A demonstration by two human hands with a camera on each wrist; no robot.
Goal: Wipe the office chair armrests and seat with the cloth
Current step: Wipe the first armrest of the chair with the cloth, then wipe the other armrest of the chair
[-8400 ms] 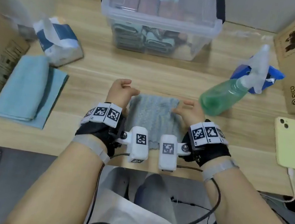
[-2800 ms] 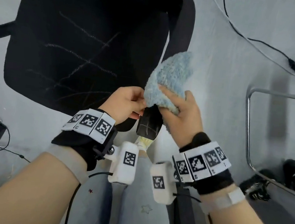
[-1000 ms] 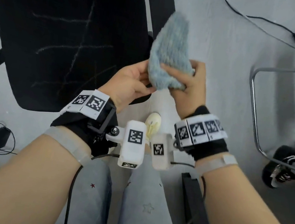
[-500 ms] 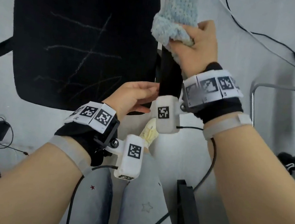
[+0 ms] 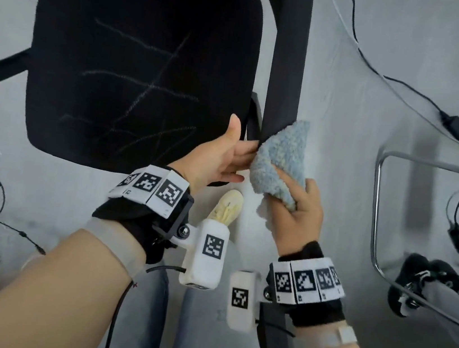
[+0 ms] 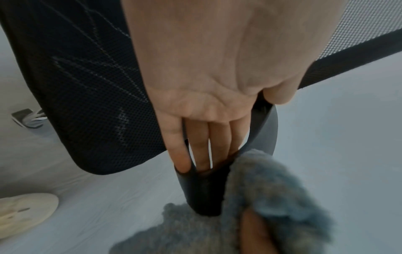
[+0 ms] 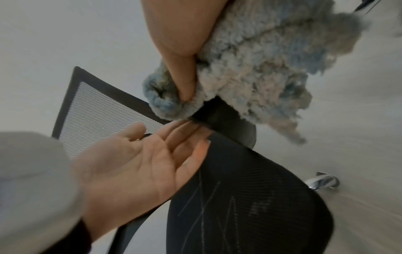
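The head view looks steeply down at the chair seat (image 5: 139,52) and floor. The left wrist view looks close along the palm toward the armrest (image 6: 202,189). The right wrist view looks up from beside the cloth (image 7: 256,56). All three share the armrest's end.

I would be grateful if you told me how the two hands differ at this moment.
The right hand grips the fluffy blue cloth, fingers curled round it; the left hand holds nothing. The left hand's fingers lie straight, touching the black armrest; the right meets it only through the cloth. Both work at the armrest's near end.
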